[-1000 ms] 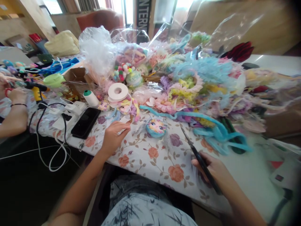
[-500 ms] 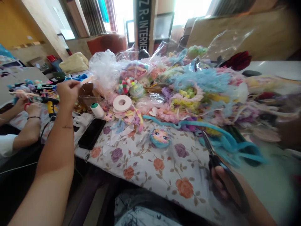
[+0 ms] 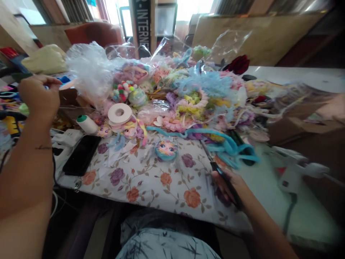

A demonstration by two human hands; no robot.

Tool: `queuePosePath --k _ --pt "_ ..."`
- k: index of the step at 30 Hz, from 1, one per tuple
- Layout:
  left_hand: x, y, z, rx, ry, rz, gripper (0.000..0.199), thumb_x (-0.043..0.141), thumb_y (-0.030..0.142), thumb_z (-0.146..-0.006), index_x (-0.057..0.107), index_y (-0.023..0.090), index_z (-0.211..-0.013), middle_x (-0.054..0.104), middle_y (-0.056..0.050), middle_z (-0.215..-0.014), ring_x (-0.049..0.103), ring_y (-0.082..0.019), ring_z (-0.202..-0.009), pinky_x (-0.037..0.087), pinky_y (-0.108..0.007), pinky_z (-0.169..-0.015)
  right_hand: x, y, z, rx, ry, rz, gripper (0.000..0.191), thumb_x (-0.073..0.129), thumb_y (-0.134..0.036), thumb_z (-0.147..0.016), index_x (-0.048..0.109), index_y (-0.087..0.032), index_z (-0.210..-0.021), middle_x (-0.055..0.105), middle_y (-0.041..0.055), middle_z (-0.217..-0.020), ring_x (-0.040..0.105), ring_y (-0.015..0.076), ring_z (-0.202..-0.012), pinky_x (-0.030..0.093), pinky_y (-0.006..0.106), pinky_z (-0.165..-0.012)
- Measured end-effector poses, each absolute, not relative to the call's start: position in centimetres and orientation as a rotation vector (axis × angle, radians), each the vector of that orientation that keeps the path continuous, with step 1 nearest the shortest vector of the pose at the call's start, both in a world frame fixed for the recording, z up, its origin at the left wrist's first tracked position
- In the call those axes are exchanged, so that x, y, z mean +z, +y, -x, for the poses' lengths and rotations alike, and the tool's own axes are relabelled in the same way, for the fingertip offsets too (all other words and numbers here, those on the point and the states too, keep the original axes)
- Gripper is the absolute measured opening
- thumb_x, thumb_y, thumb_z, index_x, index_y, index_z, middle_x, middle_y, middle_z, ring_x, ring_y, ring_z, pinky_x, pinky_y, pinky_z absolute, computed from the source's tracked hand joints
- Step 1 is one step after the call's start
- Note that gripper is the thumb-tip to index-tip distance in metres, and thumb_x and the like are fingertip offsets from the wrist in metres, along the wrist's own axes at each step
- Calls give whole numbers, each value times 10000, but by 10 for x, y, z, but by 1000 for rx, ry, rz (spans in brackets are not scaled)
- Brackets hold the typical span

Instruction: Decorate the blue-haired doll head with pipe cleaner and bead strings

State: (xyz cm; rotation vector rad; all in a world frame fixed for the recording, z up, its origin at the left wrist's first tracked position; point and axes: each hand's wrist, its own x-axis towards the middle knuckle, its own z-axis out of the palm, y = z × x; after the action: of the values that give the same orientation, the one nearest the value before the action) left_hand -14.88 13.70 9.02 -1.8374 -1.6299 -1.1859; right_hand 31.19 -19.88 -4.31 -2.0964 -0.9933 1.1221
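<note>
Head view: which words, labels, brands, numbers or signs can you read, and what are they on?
"R-INTERNE": runs down the dark upright sign at the back, cut off at the picture's top.
Unreadable: the dark mark on the left forearm, too small and blurred.

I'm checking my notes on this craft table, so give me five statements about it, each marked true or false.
1. The right hand holds scissors, while the left hand is raised. True.
2. The phone lies left of the doll-face piece. True.
3. The left hand grips the phone. False: it is apart from the phone.
4. The doll-face piece is in the right hand. False: it lies on the floral cloth.
5. The thread cone has a green end. True.
</note>
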Motion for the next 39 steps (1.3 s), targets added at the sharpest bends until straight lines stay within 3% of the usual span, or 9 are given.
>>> queuePosePath --k 5,8,13,17,21,23,29,35,39 --pt "59 54 80 -1125 -1384 2362 436 384 355 -919 682 101 -1111 697 -18 -1061 612 -172 -1026 427 -375 -948 -38 -201 -326 483 -1609 2517 325 542 -513 -805 611 -201 -746 702 102 -752 665 282 -725 432 322 -592" --pt "16 2 36 -1068 -1294 2807 344 532 423 -889 673 206 -1114 715 -50 -1063 651 -236 -976 488 -386 -914 -37 -199 -330 297 -1756 2608 305 543 -439 -851 681 -174 -910 738 130 -878 685 309 -824 455 338 -647" --pt "-42 -46 -17 -903 -1319 3019 463 567 351 -887 476 197 -1314 549 -144 -1322 519 -289 -1239 443 -451 -1021 -48 -189 -324 -179 -1807 2237 313 566 -393 -893 698 -137 -1014 720 144 -976 645 321 -953 502 399 -807" --pt "-62 -48 -38 -940 -1469 2987 483 603 217 -822 435 170 -1272 552 -156 -1269 535 -299 -1211 466 -474 -990 -57 -172 -286 -270 -1749 1948 491 522 -493 -919 614 -71 -1155 693 184 -1005 645 298 -916 528 398 -808" --pt "-70 -44 -47 -867 -1428 2969 362 501 59 -785 516 148 -1135 604 -148 -1167 569 -292 -1164 488 -446 -955 -55 -146 -229 -239 -1865 2021 759 586 -560 -861 424 -25 -1374 660 227 -1027 629 334 -910 539 427 -754" --pt "-72 -43 -47 -847 -1402 2927 333 439 21 -798 556 153 -1081 633 -132 -1108 611 -269 -1082 515 -410 -900 -55 -135 -211 -240 -1894 2079 747 605 -498 -867 378 -47 -1417 662 217 -1009 629 332 -876 540 424 -711" --pt "-77 -49 -25 -731 -844 2785 305 427 9 -851 630 129 -1044 679 -140 -1054 648 -253 -922 537 -379 -802 -72 -137 -221 -378 -2002 2162 511 472 29 -801 531 -39 -1305 696 204 -943 657 283 -819 544 343 -613" --pt "-73 -75 10 -542 -689 2868 400 448 -43 -781 642 122 -1089 669 -159 -1147 631 -262 -1049 542 -387 -858 -77 -170 -258 -606 -2305 1676 424 434 25 -796 642 -16 -1163 710 206 -961 657 298 -823 559 384 -650" --pt "-61 -97 25 -505 -692 2982 418 465 -30 -740 665 134 -1068 688 -145 -1137 646 -258 -1037 549 -385 -863 -67 -185 -271 -305 -2251 1511 260 460 -95 -891 697 -93 -998 693 120 -808 651 232 -719 546 337 -623"
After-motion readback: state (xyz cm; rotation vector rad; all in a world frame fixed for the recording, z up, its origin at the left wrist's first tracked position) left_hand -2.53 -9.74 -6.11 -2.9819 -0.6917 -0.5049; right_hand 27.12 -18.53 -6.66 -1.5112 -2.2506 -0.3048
